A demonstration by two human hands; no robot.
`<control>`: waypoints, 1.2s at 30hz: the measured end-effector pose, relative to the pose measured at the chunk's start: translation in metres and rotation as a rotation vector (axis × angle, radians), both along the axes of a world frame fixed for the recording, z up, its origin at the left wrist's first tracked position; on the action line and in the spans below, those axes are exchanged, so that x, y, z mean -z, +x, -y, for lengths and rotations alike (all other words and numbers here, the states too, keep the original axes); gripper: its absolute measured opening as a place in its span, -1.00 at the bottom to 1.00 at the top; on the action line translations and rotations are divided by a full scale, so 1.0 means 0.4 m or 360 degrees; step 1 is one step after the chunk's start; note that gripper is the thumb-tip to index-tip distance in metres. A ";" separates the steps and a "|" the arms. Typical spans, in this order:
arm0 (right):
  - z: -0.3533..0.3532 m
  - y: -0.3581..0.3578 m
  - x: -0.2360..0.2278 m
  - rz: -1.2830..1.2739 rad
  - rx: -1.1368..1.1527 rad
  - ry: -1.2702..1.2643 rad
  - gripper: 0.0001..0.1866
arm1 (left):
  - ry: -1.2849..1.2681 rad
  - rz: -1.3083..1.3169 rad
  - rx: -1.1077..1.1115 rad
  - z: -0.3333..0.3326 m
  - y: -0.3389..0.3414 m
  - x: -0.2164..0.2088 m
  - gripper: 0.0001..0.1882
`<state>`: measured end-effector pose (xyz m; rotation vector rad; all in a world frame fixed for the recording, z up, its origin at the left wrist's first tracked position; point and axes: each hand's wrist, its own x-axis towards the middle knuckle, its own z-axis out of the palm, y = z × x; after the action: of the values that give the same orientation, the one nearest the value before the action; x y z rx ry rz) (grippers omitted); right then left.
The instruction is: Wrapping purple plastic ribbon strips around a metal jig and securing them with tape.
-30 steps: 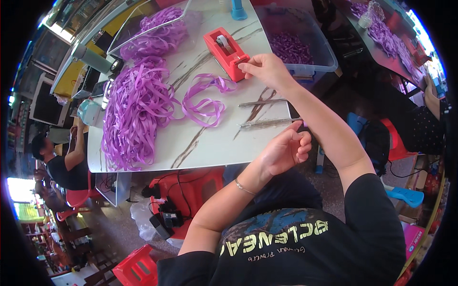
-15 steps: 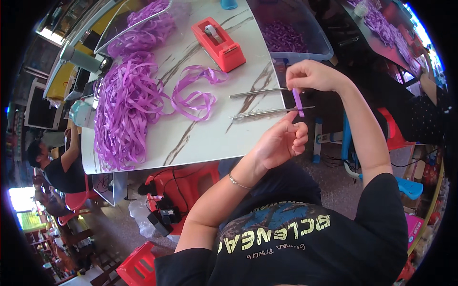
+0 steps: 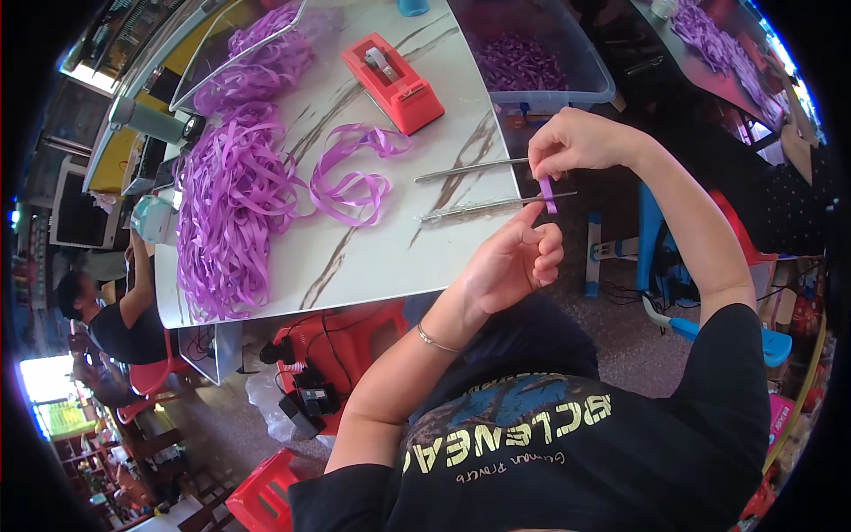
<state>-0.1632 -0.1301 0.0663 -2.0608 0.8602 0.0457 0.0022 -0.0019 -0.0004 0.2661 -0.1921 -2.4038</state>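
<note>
Two thin metal rods, a far rod (image 3: 465,170) and a near rod (image 3: 470,209), lie across the right end of the marbled white table (image 3: 390,257) and jut past its edge. A short purple ribbon (image 3: 550,197) hangs from my right hand (image 3: 576,146) down to the near rod's tip. My right fingers are pinched on its upper end, beside the far rod. My left hand (image 3: 517,259) has its index fingertip against the near rod, next to the ribbon's lower part. Its other fingers are curled, with nothing visible in them.
A heap of purple ribbon (image 3: 230,213) covers the table's left, with a loose length (image 3: 355,191) trailing off it. A red tape dispenser (image 3: 403,97) stands beyond the rods. Past the right edge is a clear plastic tub (image 3: 598,93) of purple pieces. Red stools (image 3: 341,341) stand below.
My right hand has dropped slightly toward the near rod, and the ribbon between the rods looks shorter. My left index finger stays at the near rod. The view has shifted a little.
</note>
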 end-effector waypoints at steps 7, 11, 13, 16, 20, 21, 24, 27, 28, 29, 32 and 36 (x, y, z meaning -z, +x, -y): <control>-0.006 -0.004 0.000 -0.0031 -0.0050 -0.0209 -0.91 | 0.0016 0.0022 -0.0002 0.000 -0.001 0.001 -0.56; -0.009 -0.005 0.005 -0.0046 -0.0061 -0.0307 -0.90 | 0.0012 0.0047 -0.0004 0.000 -0.002 -0.002 -0.50; -0.012 -0.005 0.006 -0.0006 -0.0070 -0.0356 -0.89 | 0.0014 0.0039 -0.0007 0.000 -0.002 -0.001 -0.48; -0.012 -0.002 0.001 -0.0094 -0.0016 -0.0344 -0.86 | 0.0024 0.0016 -0.0012 0.000 -0.002 0.000 -0.47; -0.014 0.006 -0.007 -0.0216 -0.0024 -0.0466 -0.77 | 0.0017 0.0039 -0.0011 0.001 -0.002 -0.003 -0.49; -0.014 0.008 -0.008 -0.0265 -0.0022 -0.0562 -0.72 | 0.0025 0.0032 -0.0012 0.001 -0.002 -0.002 -0.49; -0.012 0.000 0.008 -0.0245 0.0006 -0.0682 -0.66 | 0.0027 0.0028 -0.0012 0.001 -0.001 -0.001 -0.48; -0.015 -0.022 0.019 -0.0277 0.0131 -0.0895 -0.68 | 0.0038 0.0022 -0.0023 -0.001 0.001 0.001 -0.49; -0.011 -0.036 0.055 -0.0275 0.0126 -0.0896 -0.68 | 0.0037 0.0022 -0.0029 0.000 0.004 0.001 -0.49; -0.011 -0.070 0.111 0.0308 0.0444 -0.0684 -0.74 | 0.0021 0.0007 -0.0002 0.001 -0.003 -0.005 -0.50; -0.022 -0.115 0.223 0.1120 0.1020 0.0007 -0.81 | 0.0006 0.0001 0.0004 0.003 -0.006 -0.006 -0.52; -0.076 -0.064 0.337 0.1602 0.1194 0.1255 -0.82 | 0.0008 -0.0005 0.0000 0.002 -0.001 -0.004 -0.56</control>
<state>-0.1886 -0.0996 -0.0685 -0.7422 0.7135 -0.8450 0.0017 -0.0026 0.0013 0.2648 -0.1844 -2.4049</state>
